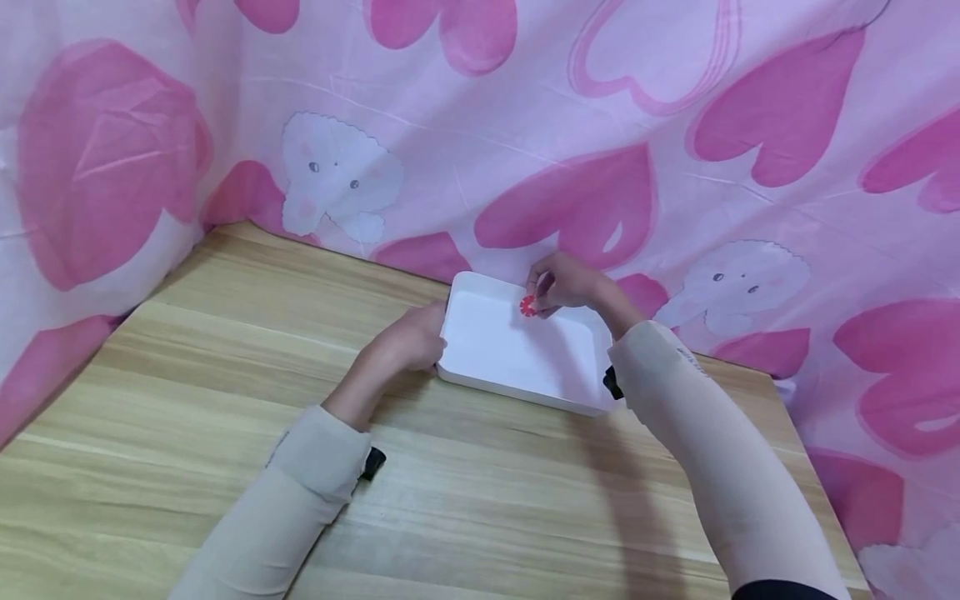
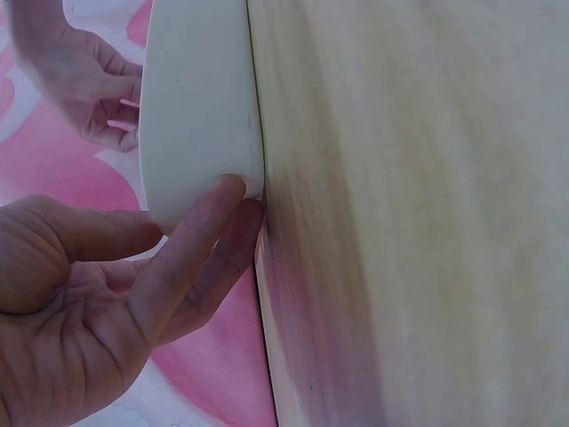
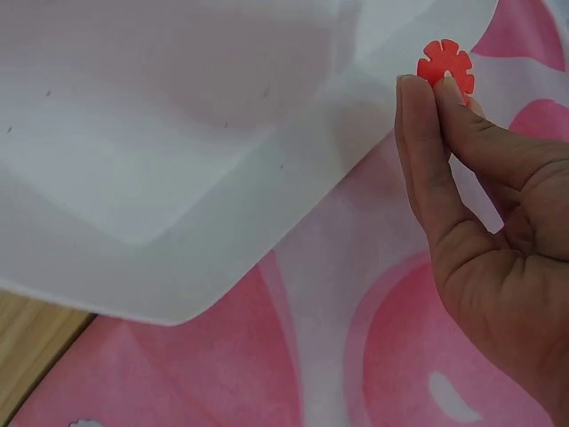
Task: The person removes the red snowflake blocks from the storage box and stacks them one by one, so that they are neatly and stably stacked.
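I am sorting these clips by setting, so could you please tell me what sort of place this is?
Probably a home-made tabletop booth: a wooden table walled by pink heart-print cloth, with a white tray. The left hand steadies the tray; the right hand pinches a small red disc.

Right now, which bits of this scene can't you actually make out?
- Left wrist view: the white tray hides the right hand's fingertips and what they pinch.
- Head view: the red notched disc is too small for detail.
- Right wrist view: the image edge cuts off the tray; the left hand is absent.
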